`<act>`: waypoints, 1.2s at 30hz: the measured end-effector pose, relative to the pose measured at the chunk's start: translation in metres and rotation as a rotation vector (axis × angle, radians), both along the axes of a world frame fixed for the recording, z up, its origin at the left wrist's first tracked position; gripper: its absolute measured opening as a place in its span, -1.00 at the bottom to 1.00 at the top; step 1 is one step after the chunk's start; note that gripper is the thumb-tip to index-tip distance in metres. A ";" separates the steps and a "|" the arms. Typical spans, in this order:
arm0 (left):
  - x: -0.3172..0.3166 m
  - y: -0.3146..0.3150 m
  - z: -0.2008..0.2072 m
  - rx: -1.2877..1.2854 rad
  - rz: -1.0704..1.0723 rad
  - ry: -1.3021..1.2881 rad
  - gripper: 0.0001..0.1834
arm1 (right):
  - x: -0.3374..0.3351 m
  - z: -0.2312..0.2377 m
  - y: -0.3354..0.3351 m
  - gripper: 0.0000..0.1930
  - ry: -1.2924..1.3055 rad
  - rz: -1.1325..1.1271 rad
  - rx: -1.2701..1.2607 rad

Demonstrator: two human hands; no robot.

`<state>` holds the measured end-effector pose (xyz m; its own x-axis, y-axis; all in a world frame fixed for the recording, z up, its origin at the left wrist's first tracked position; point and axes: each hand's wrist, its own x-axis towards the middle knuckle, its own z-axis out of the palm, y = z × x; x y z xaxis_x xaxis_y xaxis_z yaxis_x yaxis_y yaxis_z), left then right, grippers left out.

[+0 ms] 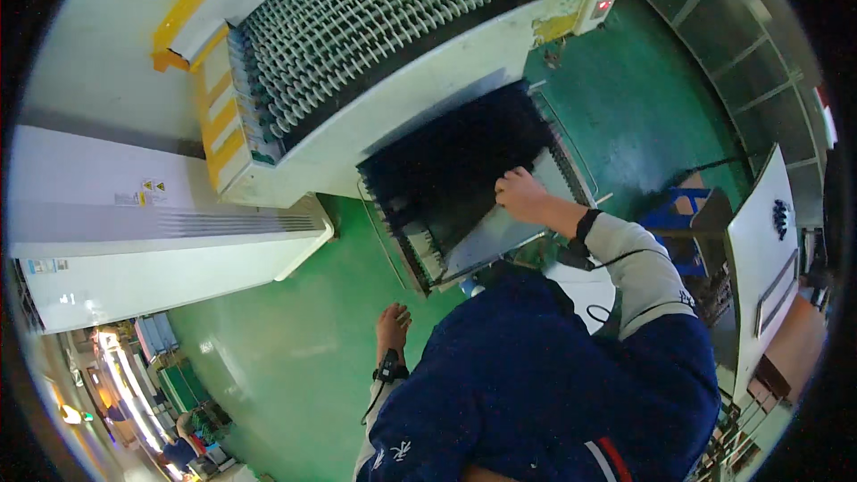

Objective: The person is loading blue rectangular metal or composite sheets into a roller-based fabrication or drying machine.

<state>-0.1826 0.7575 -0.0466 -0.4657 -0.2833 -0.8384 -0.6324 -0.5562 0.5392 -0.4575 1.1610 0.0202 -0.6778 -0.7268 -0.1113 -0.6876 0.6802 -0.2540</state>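
Fingers of the right hand point(522, 195) curl over the right edge of a dark stack of thin black sheets point(451, 161) that lies in a slanted outfeed tray point(500, 232); the knuckles are bunched and the grip looks closed on the stack's edge, though the fingertips themselves are hidden behind the material. This stack sits right of centre, just below the large white machine point(375, 116), and the tray's pale metal floor shows bare just near the hand. A black wrist strap point(585, 230) circles the right wrist, with a thin cable trailing down the grey sleeve point(638, 272).

Down on the near left, the left hand point(391, 326) hangs free over the green floor point(277, 339), fingers loosely together and pointing away, holding nothing (it is well apart from the tray and the stack). It wears a similar black strap point(390, 366) with a cord.

On the machine's top, rows of pale spiral rollers point(366, 13) run across a wide bed, and yellow panels point(219, 116) mark its left end. A small box with a red light point(600, 7) sits at its far right corner. A second white cabinet point(152, 241) stands at the left. The person's dark blue jacket point(553, 375) fills the near middle. At the right edge stands a white panel point(759, 250), and a blue crate point(674, 214) rests on the floor beside it. Another person point(183, 446) appears small in the far lower left.
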 end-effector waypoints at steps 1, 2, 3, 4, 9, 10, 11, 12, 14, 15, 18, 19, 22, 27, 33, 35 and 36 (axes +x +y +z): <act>-0.004 0.002 0.000 -0.004 0.001 0.020 -0.57 | 0.002 0.002 -0.002 -0.82 -0.026 0.038 0.117; -0.002 0.004 0.002 -0.006 0.002 0.014 -0.57 | 0.003 0.004 -0.003 -0.82 -0.053 0.072 0.234; 0.001 0.005 0.004 -0.009 0.005 0.011 -0.57 | 0.003 0.003 -0.003 -0.82 -0.032 0.073 0.231; 0.000 0.006 0.005 -0.013 0.003 0.026 -0.57 | 0.004 0.000 -0.003 -0.82 -0.015 0.103 0.222; -0.007 0.006 0.003 -0.008 0.001 0.038 -0.60 | 0.000 -0.002 -0.002 -0.87 0.003 0.090 0.202; -0.010 0.004 0.001 0.053 0.024 0.040 -0.59 | -0.001 -0.002 -0.002 -0.88 0.000 0.089 0.169; -0.013 0.002 0.000 0.053 0.004 0.048 -0.59 | -0.002 -0.001 -0.002 -0.88 -0.003 0.085 0.137; -0.011 0.001 -0.003 0.044 0.005 0.051 -0.60 | -0.004 -0.001 -0.004 -0.88 0.001 0.071 0.141; -0.010 -0.003 -0.008 0.037 -0.027 0.061 -0.60 | -0.007 0.001 -0.005 -0.92 0.031 0.129 0.065; -0.007 -0.004 -0.009 -0.162 -0.258 0.123 -0.61 | -0.010 0.005 -0.007 -0.92 0.036 0.108 0.066; -0.019 -0.002 -0.001 -0.172 -0.257 0.097 -0.62 | -0.012 0.027 -0.014 -0.88 0.100 0.179 0.036; -0.024 -0.003 -0.001 0.019 -0.008 0.003 -0.62 | -0.010 0.045 -0.016 -0.88 0.077 0.189 0.008; -0.033 -0.010 -0.009 -0.054 -0.167 0.044 -0.61 | -0.010 0.094 -0.014 -0.89 0.071 0.179 -0.039; -0.023 -0.035 -0.036 -0.088 -0.213 0.152 -0.58 | -0.027 0.161 -0.012 -0.89 0.144 0.160 -0.190; -0.074 0.003 0.026 0.030 -0.117 0.197 -0.51 | -0.054 0.196 0.011 -0.75 -0.011 -0.192 -0.569; -0.087 0.014 0.037 0.047 -0.141 0.251 -0.49 | -0.065 0.192 0.011 -0.68 -0.043 -0.258 -0.655; -0.098 0.025 0.052 0.069 -0.195 0.275 -0.49 | -0.073 0.181 0.010 -0.66 -0.074 -0.349 -0.701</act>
